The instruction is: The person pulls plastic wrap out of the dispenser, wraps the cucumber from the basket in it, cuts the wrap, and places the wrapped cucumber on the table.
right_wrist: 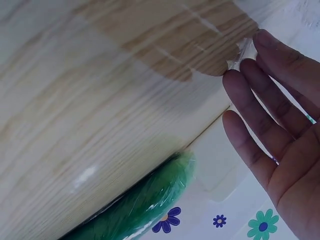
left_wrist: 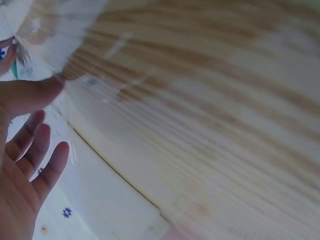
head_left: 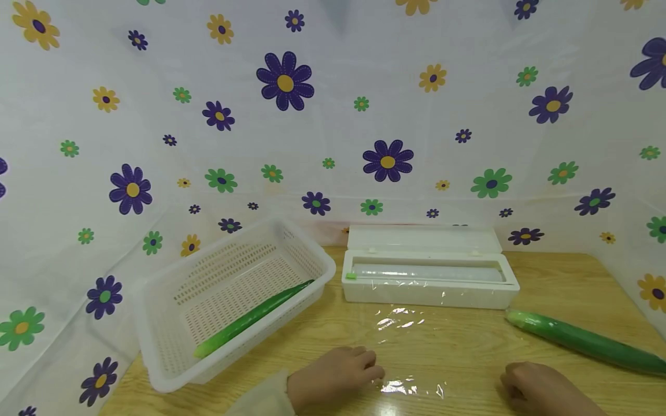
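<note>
A sheet of clear cling film (head_left: pixel 399 386) stretches over the table from a long white dispenser box (head_left: pixel 432 294) with its lid raised. Inside the box lies the film roll (head_left: pixel 426 273). My left hand (head_left: pixel 337 374) pinches the film's near left part between thumb and index finger, its other fingers loosely bent in the left wrist view. At the near right, my right hand (head_left: pixel 543 388) pinches the film, which bunches at the fingertips in the right wrist view. Beside that hand lies a cucumber (head_left: pixel 588 341) with shiny film around it (right_wrist: pixel 150 205).
To the left stands a white perforated plastic basket (head_left: pixel 156 352), tilted in view, with another cucumber (head_left: pixel 255 315) along its near side. A small green tab (head_left: pixel 351 276) sits at the box's left end. Flowered sheeting (head_left: pixel 322 127) hangs behind and around the wooden table (head_left: pixel 562 277).
</note>
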Demonstrator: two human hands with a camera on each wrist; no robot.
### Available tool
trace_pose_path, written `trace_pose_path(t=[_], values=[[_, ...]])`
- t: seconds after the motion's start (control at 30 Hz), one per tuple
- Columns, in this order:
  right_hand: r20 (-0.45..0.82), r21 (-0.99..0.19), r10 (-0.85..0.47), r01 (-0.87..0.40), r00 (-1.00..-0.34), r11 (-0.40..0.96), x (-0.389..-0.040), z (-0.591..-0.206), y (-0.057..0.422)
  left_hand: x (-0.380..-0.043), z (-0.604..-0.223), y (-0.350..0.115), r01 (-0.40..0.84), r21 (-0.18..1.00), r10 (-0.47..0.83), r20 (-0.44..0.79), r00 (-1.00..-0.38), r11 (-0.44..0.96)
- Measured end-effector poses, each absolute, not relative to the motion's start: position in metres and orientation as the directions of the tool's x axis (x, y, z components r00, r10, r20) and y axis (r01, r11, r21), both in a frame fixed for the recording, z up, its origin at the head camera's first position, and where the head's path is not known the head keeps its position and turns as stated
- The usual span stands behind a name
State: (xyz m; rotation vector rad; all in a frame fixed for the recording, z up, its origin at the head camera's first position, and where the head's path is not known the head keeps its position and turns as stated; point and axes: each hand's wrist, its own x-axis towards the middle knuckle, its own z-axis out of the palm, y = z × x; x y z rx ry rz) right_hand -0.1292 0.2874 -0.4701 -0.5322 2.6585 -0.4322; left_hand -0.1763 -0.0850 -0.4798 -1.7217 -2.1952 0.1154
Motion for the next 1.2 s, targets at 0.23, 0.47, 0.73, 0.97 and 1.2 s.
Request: trace_pose_path(t=[0.23, 0.47, 0.73, 0.97, 1.2], values=[[-0.267, -0.392, -0.490, -0.371, -0.830, 0.842, -0.128, -0.470, 0.282, -0.167, -0.477, -0.075, 0.961, -0.187, 0.978, 0.096, -0.187, 0.202], [-0.257, -0.406, -0.564, -0.441, -0.785, 0.800, -0.129, -0.467, 0.284, -0.164, -0.485, -0.069, 0.952, -0.182, 0.969, 0.055, -0.242, 0.248], [-0.291, -0.376, -0.571, -0.457, -0.768, 0.806, -0.131, -0.468, 0.285, -0.158, -0.489, -0.063, 0.938, -0.226, 0.965, 0.055, -0.258, 0.264], [-0.273, -0.420, -0.595, -0.463, -0.756, 0.780, -0.129, -0.470, 0.288, -0.154, -0.488, -0.061, 0.928, -0.240, 0.958, 0.036, -0.286, 0.286], [-0.249, -0.464, -0.595, -0.445, -0.764, 0.766, -0.127, -0.467, 0.291, -0.154, -0.488, -0.061, 0.909, -0.304, 0.959, 0.065, -0.278, 0.284]])
